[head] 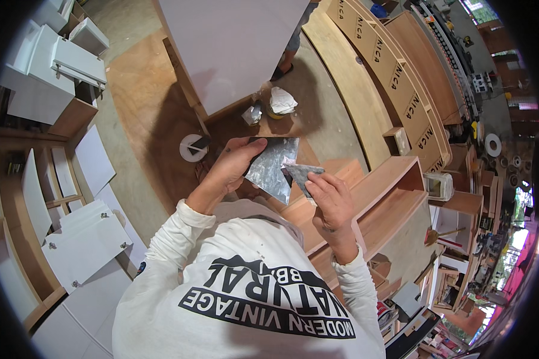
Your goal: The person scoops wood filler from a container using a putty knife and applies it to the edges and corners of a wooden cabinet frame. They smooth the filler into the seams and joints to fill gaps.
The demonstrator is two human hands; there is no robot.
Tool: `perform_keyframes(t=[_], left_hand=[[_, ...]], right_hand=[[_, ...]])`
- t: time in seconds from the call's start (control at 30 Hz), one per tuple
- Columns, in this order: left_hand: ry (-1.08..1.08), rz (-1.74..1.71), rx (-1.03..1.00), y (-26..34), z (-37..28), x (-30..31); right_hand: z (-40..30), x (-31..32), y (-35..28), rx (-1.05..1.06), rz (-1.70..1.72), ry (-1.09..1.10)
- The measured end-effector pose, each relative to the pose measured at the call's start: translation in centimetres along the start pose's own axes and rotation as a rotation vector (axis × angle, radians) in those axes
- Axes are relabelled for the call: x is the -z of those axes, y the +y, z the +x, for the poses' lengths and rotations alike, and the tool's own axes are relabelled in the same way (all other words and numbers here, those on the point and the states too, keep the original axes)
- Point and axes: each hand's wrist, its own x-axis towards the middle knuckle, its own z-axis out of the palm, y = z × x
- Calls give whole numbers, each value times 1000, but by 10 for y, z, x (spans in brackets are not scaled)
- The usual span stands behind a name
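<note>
My left hand (236, 164) grips a dark, flat plate (274, 166) by its edge, thumb on top; its face is smeared with whitish paste. In my right hand (330, 195) is a smaller grey spreader blade (305, 176), its tip touching the plate beside a small pinkish-white dab (288, 160). Beyond the plate, a container with a crumpled white cover (282, 101) stands near a smaller crumpled silvery wrapping (252, 115). A large white panel (229, 49) rises in front of me. At its lower left, a round white lid (194, 148) carries a dark flat piece.
A long open wooden box (386, 197) lies at my right, with a curved-looking wooden board (350, 85) and printed cardboard (399, 76) beyond. White cabinet parts (87, 242) stand at my left. Another person's leg (288, 56) shows behind the panel.
</note>
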Motion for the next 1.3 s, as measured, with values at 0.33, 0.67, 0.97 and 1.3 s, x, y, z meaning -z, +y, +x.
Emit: perform_keyframes(t=[0.33, 0.67, 0.97, 1.3], left_hand=[[64, 193, -120, -4, 1, 0], [45, 269, -102, -2, -2, -2], [84, 444, -146, -4, 0, -2], [68, 443, -163, -15, 3, 0]], right_hand=[[0, 8, -8, -18, -35, -48], [7, 7, -7, -59, -79, -142], [11, 4, -4, -103, 11, -155], [14, 7, -3, -135, 90, -153]])
